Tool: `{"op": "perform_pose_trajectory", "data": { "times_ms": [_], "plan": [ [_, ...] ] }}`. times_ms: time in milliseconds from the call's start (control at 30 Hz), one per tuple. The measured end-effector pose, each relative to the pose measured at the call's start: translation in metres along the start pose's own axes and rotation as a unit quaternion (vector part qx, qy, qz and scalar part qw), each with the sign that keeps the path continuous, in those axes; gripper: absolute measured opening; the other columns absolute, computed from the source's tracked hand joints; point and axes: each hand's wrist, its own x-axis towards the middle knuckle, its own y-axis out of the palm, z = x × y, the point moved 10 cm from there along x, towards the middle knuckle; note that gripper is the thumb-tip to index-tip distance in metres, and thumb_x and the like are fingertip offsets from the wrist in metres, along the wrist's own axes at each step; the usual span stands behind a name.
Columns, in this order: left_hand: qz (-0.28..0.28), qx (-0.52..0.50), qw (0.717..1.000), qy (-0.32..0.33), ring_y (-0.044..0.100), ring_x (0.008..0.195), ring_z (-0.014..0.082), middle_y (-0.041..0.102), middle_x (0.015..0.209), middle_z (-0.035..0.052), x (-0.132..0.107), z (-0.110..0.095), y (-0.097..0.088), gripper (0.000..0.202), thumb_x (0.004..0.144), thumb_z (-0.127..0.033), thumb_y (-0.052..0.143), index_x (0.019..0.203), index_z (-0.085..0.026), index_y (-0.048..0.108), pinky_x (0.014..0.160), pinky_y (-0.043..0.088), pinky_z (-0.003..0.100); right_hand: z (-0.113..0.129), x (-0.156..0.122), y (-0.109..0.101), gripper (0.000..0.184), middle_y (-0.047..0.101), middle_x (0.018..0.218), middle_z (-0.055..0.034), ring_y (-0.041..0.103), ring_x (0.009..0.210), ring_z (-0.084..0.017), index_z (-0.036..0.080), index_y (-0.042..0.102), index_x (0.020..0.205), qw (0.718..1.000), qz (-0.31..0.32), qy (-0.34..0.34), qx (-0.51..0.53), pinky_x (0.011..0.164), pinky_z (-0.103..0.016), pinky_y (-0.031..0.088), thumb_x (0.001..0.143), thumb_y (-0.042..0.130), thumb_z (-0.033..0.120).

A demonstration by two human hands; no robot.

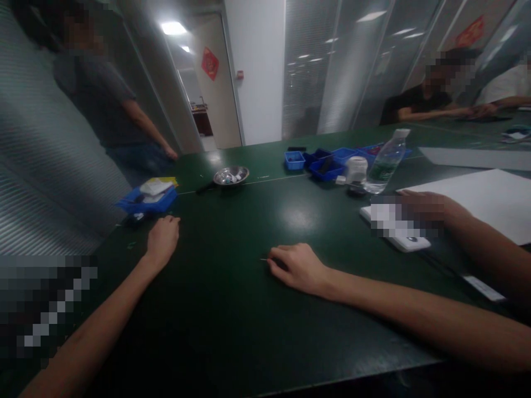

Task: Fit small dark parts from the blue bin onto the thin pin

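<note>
My left hand [162, 239] rests on the dark green table [232, 309], fingers curled under, close to a blue tray [146, 200] holding white and yellow items; whether anything is in it is hidden. My right hand [297, 267] lies on the table near the middle with fingers pinched on a thin, pin-like object [264, 259] that pokes out to the left.
Another person's hand [427, 209] rests on a white device [409, 241] at the right, beside white sheets [493, 202]. Farther back are a metal bowl [231, 176], blue bins [326, 163], a white jar [357, 169] and a water bottle [386, 162]. A person stands at the left; others sit far right.
</note>
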Motion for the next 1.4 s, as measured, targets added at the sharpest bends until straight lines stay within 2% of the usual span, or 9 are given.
{"op": "perform_pose_trajectory", "data": {
  "times_ms": [167, 267, 400, 567, 633, 800, 933, 1200, 1400],
  "plan": [
    [0.002, -0.105, 0.994, -0.017, 0.066, 0.106, 0.0293, 0.069, 0.12, 0.0158, 0.002, 0.015, 0.007, 0.041, 0.097, -0.026, 0.038, 0.117, -0.011, 0.07, 0.095, 0.05, 0.04, -0.001, 0.0, 0.0, 0.029, 0.067, 0.086, -0.0024, 0.053, 0.064, -0.009, 0.018, 0.065, 0.101, 1.0, 0.001, -0.002, -0.001, 0.059, -0.022, 0.034, 0.101, 0.043, 0.036],
    [-0.015, -0.196, 0.98, 0.014, 0.065, 0.11, 0.0271, 0.069, 0.121, 0.0125, 0.003, 0.001, -0.005, 0.035, 0.096, -0.027, 0.046, 0.116, -0.013, 0.072, 0.1, 0.049, 0.04, 0.0, 0.0, 0.0, 0.029, 0.067, 0.087, -0.0025, 0.054, 0.065, -0.01, 0.018, 0.065, 0.1, 1.0, -0.002, -0.003, -0.006, 0.06, -0.022, 0.034, 0.101, 0.043, 0.036],
    [-0.02, -0.344, 0.932, 0.112, 0.064, 0.11, 0.0226, 0.069, 0.12, 0.0076, -0.007, -0.07, -0.042, 0.028, 0.096, -0.029, 0.054, 0.114, -0.018, 0.072, 0.101, 0.049, 0.039, 0.001, 0.0, -0.002, 0.028, 0.067, 0.087, -0.0024, 0.054, 0.065, -0.01, 0.018, 0.066, 0.101, 1.0, -0.005, 0.004, -0.005, 0.059, -0.023, 0.034, 0.101, 0.043, 0.035],
    [0.055, -0.459, 0.848, 0.26, 0.063, 0.108, 0.0192, 0.069, 0.115, 0.0057, -0.05, -0.181, -0.089, 0.023, 0.098, -0.028, 0.055, 0.11, -0.021, 0.073, 0.099, 0.051, 0.038, 0.003, 0.0, -0.003, 0.027, 0.066, 0.086, -0.0019, 0.053, 0.065, -0.01, 0.019, 0.065, 0.1, 1.0, -0.016, -0.006, -0.013, 0.061, -0.024, 0.034, 0.101, 0.043, 0.035],
    [0.077, -0.478, 0.828, 0.283, 0.062, 0.108, 0.0183, 0.068, 0.115, 0.006, -0.064, -0.202, -0.098, 0.022, 0.098, -0.025, 0.055, 0.11, -0.021, 0.072, 0.097, 0.051, 0.036, 0.003, -0.001, -0.002, 0.027, 0.066, 0.085, -0.0014, 0.052, 0.064, -0.01, 0.019, 0.064, 0.1, 1.0, -0.015, -0.009, -0.019, 0.06, -0.024, 0.032, 0.101, 0.043, 0.035],
    [0.102, -0.507, 0.817, 0.255, 0.062, 0.101, 0.0179, 0.068, 0.111, 0.0057, -0.068, -0.205, -0.093, 0.016, 0.095, -0.025, 0.059, 0.106, -0.02, 0.07, 0.091, 0.051, 0.033, 0.005, 0.001, 0.002, 0.026, 0.064, 0.085, -0.0011, 0.049, 0.063, -0.009, 0.019, 0.063, 0.101, 0.999, -0.002, -0.021, -0.038, 0.057, -0.024, 0.029, 0.101, 0.042, 0.035],
    [0.125, -0.516, 0.823, 0.202, 0.062, 0.097, 0.0177, 0.067, 0.111, 0.0053, -0.062, -0.199, -0.079, 0.032, 0.092, -0.028, 0.063, 0.124, -0.022, 0.062, 0.082, 0.05, 0.031, 0.005, 0.001, 0.002, 0.026, 0.063, 0.085, -0.0009, 0.047, 0.062, -0.009, 0.019, 0.063, 0.099, 0.998, -0.005, -0.019, -0.053, 0.056, -0.025, 0.027, 0.101, 0.042, 0.035],
    [0.197, -0.552, 0.785, 0.199, 0.063, 0.096, 0.0164, 0.067, 0.114, 0.0045, -0.066, -0.214, -0.078, 0.044, 0.094, -0.026, 0.061, 0.137, -0.025, 0.052, 0.085, 0.049, 0.03, 0.007, 0.0, 0.002, 0.026, 0.062, 0.085, -0.0012, 0.048, 0.062, -0.009, 0.019, 0.063, 0.099, 0.998, 0.004, -0.03, -0.047, 0.056, -0.025, 0.029, 0.102, 0.042, 0.034],
    [0.205, -0.569, 0.774, 0.188, 0.064, 0.1, 0.0172, 0.068, 0.114, 0.0045, -0.066, -0.213, -0.076, 0.042, 0.095, -0.025, 0.058, 0.137, -0.024, 0.053, 0.087, 0.049, 0.031, 0.009, 0.0, 0.003, 0.025, 0.064, 0.087, -0.0022, 0.051, 0.065, -0.01, 0.018, 0.061, 0.1, 0.998, 0.01, -0.033, -0.045, 0.058, -0.024, 0.031, 0.102, 0.041, 0.032]
  ]
}}
